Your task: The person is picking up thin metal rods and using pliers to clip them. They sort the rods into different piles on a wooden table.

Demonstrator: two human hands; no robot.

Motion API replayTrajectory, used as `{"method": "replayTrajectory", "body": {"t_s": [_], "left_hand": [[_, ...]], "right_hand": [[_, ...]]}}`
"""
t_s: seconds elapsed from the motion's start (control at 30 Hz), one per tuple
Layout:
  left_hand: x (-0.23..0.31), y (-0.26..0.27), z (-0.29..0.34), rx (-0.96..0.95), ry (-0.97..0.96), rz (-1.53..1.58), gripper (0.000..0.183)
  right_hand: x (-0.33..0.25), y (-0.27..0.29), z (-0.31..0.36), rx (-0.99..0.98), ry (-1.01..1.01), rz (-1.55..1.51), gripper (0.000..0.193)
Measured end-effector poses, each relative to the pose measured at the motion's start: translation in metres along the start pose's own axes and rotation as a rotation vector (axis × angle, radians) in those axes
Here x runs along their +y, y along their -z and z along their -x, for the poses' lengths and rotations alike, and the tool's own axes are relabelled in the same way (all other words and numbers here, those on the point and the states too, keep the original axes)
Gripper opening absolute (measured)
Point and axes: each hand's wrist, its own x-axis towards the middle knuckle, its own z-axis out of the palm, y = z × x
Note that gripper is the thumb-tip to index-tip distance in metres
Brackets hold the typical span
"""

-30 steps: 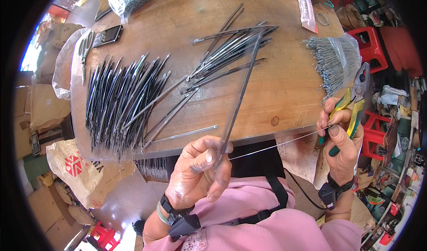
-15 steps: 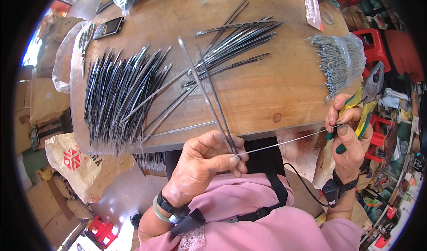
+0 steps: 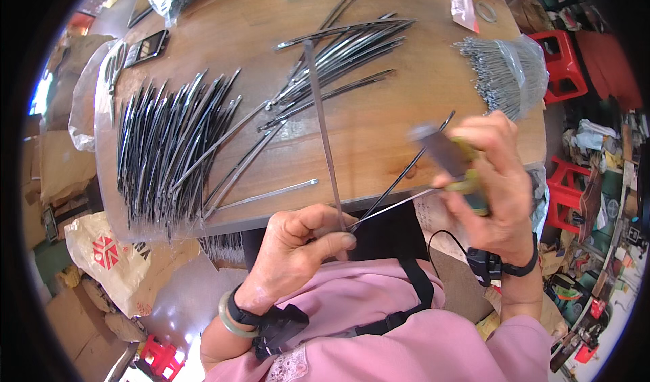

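Strips (image 3: 325, 131) were pinched tight in the left hand (image 3: 294, 243) – blurry pliers (image 3: 450, 157) were held in the right hand (image 3: 501, 189) – and a thin wire (image 3: 396, 206) was stretched between both

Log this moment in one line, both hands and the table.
left hand: pinching strip lengths | right hand: holding pliers, blurred | wire: running between hands | table: strip pile left, plastic-wrapped bundle right
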Motion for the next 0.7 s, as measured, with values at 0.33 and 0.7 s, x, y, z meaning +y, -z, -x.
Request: {"method": "replayTrajectory", "body": {"t_s": [0.33,0.7], "left_hand": [[0.017,0.012,0.003,-0.104,0.075,-0.161,0.022],[0.041,-0.002,-0.023,-0.235,0.313,0.187,0.023]], "right_hand": [[-0.004,-0.024,-0.012,-0.113,0.08,-0.046,0.02],[-0.016,-0.032,-0.005,-0.057,0.06,-0.147,0.028]]}}
